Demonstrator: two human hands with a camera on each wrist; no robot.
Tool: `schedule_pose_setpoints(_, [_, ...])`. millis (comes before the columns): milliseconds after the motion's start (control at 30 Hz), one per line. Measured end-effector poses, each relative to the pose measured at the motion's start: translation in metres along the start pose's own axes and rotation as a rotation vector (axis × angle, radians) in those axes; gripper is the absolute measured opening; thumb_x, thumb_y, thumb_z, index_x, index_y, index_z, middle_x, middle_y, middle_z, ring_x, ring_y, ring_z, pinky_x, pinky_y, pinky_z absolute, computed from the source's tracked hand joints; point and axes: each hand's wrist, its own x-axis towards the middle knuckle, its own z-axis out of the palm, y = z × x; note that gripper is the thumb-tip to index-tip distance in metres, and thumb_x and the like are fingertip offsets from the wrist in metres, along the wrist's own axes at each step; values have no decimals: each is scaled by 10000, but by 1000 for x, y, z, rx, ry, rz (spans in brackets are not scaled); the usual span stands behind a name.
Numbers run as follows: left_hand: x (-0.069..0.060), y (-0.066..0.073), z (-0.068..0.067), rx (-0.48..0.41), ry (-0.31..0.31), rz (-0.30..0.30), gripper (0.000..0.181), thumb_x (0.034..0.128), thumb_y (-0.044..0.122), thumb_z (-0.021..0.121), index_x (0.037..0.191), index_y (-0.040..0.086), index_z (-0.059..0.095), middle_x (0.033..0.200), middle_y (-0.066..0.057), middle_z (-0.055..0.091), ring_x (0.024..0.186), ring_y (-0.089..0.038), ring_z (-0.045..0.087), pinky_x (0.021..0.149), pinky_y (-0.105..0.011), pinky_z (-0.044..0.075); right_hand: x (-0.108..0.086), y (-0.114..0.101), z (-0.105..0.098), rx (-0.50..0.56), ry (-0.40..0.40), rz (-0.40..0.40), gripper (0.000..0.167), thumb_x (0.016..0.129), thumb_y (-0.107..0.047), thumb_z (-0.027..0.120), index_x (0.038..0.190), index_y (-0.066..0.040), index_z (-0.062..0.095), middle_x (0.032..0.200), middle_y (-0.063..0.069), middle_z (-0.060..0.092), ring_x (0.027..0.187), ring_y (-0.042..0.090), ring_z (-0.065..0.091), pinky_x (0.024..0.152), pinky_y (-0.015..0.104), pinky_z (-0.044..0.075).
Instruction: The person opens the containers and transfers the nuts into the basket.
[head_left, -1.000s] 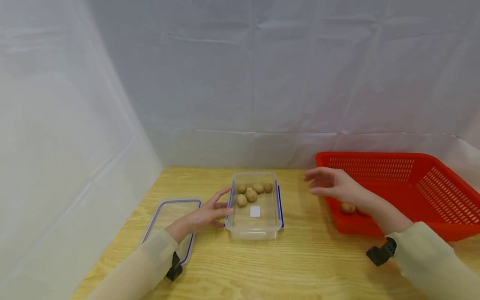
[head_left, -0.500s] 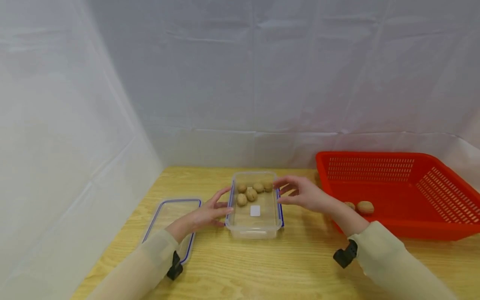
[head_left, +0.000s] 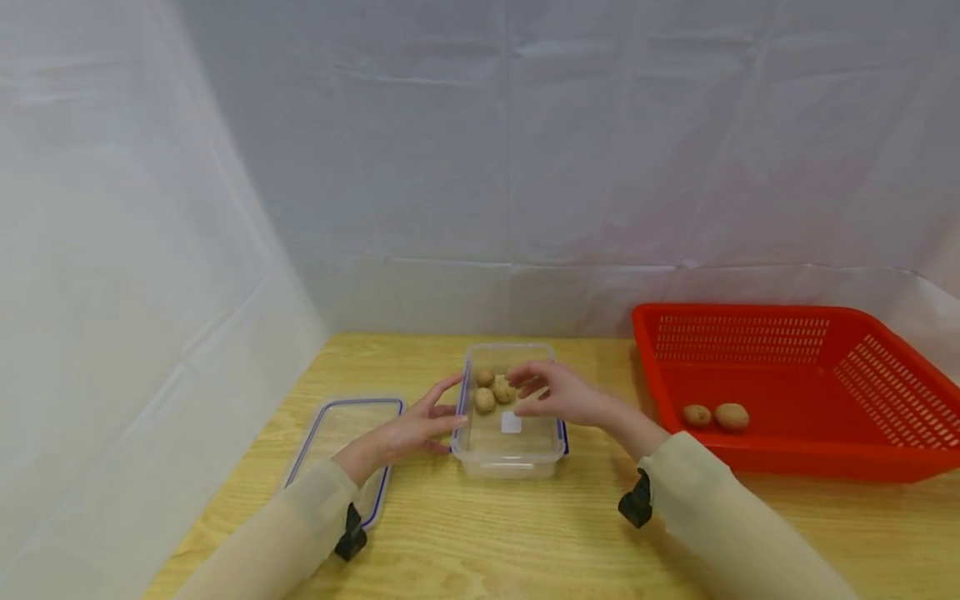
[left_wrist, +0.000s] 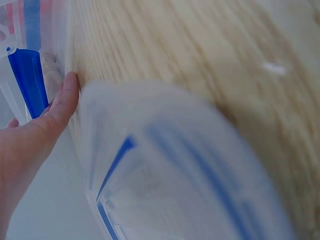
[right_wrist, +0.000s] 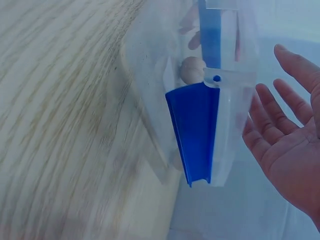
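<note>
A clear plastic food container [head_left: 517, 450] with blue edging stands on the wooden table, several walnuts [head_left: 484, 400] inside at its far left. Some of its contents on the right are hidden by my right hand. Along its left side my left hand [head_left: 412, 429] rests with extended fingers, thumb towards the near end. My right hand [head_left: 558, 396] hovers over the container's right half, fingers loosely bent and apart. In the right wrist view no thing shows between these fingers, and a blue side clip [right_wrist: 192, 132] hangs down beside the hand.
To the right stands a red plastic basket [head_left: 795, 458] with slotted walls, two walnuts [head_left: 731, 416] in its near left corner. The container's clear lid [head_left: 352, 425], edged in blue, lies on the table at the left, partly under my left forearm. White sheeting [head_left: 480, 208] hangs behind.
My right hand has moved left from the red basket's rim to above the container, uncovering the two walnuts in the basket. My left hand has stayed at the container's side.
</note>
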Motion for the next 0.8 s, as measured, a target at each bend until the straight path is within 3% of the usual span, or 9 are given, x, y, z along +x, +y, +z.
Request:
schedule_pose_setpoints(233, [0, 1, 2, -14, 2, 15, 757, 995, 165, 567, 1567, 246, 78, 1481, -354, 237, 1247, -449, 444, 861, -474, 490, 18, 2, 9, -1, -42, 22, 517, 853, -42, 740, 1310, 52, 518, 1288, 248, 544, 1109, 385, 578, 906, 450, 483])
schedule_pose_setpoints(500, [-1, 1, 1, -14, -2, 11, 752, 1001, 162, 559, 1568, 249, 72, 1486, -354, 231, 1255, -455, 435, 883, -496, 479, 36, 11, 25, -8, -70, 58, 559, 822, -1, 757, 1321, 58, 514, 1323, 242, 527, 1114, 384, 573, 885, 371, 502])
schedule_pose_setpoints(800, [-2, 2, 1, -18, 2, 7, 753, 997, 159, 562, 1568, 239, 77, 1489, -350, 235, 1258, -463, 437, 862, -481, 486, 45, 9, 35, -51, -54, 163, 576, 819, -16, 768, 1339, 7, 522, 1363, 170, 523, 1188, 357, 539, 974, 432, 446])
